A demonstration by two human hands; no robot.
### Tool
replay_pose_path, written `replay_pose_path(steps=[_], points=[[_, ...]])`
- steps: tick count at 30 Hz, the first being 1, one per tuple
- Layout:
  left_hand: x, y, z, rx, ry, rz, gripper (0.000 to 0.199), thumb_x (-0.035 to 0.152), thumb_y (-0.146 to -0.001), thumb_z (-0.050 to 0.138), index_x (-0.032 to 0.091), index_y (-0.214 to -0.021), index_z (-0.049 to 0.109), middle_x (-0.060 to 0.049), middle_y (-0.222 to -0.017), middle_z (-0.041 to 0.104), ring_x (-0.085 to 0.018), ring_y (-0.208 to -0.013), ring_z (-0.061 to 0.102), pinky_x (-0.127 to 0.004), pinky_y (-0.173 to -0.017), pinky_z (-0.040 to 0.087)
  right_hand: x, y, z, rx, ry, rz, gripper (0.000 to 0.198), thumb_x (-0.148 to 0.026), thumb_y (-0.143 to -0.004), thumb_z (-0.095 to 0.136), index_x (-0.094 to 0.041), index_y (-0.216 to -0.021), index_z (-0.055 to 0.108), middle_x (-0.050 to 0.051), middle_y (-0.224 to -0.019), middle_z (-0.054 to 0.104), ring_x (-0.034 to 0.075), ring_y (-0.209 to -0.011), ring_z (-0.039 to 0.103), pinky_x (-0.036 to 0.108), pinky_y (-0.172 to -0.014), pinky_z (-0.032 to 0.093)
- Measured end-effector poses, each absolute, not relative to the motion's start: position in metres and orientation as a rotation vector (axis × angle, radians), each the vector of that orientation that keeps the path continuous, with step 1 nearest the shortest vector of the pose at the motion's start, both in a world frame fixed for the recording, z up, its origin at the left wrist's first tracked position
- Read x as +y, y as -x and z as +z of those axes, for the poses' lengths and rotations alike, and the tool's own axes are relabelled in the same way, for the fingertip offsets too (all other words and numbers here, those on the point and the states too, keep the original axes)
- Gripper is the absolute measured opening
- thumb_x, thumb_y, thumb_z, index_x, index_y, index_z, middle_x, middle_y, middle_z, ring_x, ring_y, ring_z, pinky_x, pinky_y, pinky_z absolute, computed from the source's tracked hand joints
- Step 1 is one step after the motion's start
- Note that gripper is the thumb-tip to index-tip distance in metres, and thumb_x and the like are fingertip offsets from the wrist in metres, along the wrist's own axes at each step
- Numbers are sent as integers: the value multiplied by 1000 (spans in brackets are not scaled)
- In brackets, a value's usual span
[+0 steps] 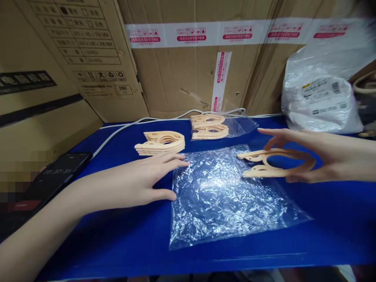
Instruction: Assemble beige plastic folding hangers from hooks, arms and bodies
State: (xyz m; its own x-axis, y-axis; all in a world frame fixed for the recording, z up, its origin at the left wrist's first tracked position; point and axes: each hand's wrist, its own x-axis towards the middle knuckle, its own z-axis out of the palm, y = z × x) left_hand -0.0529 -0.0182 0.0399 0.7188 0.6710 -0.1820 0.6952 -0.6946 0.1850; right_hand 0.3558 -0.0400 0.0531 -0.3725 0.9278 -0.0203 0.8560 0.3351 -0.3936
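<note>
A clear plastic bag (217,196) lies flat and crinkled on the blue table. At its left edge, my left hand (149,178) is open, with fingers and thumb spread and the tips at the film. My right hand (317,156) grips a beige folding hanger (273,162) by its rounded end, over the bag's right side. The hanger's two slim arms point left. Just behind my left hand sits a stack of several similar folding hangers (161,143). Farther back, more folding hangers (210,127) lie inside another clear bag (242,125).
Cardboard boxes (188,78) wall off the back and left. A white cable (126,122) runs along the table's rear. To the left lies a phone (55,180) showing a timer. A white plastic package (323,102) stands at the back right.
</note>
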Motion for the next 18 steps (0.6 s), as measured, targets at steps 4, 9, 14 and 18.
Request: replay_pose_path(steps=[4,9,14,18], points=[[-18,52,40,1058,-2683,-128,67,62,-90,51,40,-150,30,2,-159,29,-28,-146,30,-45,-115,34,-45,-361,55,-2367,1622,854,75,-39,-82,67,-45,-147,30,4,-139,53,27,-130,53,24,-85,56],[-17,52,38,994,-2690,-30,64,56,-89,56,40,-148,36,1,-157,34,-29,-143,35,-45,-115,35,-41,-330,50,-2391,1544,836,78,-49,-83,66,-39,-150,26,6,-144,49,29,-120,60,33,-90,56],[-18,50,38,1011,-2690,-32,60,56,-90,54,40,-146,38,1,-157,35,-29,-143,35,-45,-114,36,-37,-305,38,-2526,1417,410,90,-57,-82,64,-26,-155,21,14,-141,50,34,-123,54,45,-101,47],[-18,50,37,1018,-2690,-93,61,58,-91,51,41,-148,34,2,-158,33,-28,-145,32,-46,-116,33,-38,-299,29,-2554,1330,478,95,-57,-81,65,-32,-156,14,8,-141,51,32,-125,53,44,-100,48]])
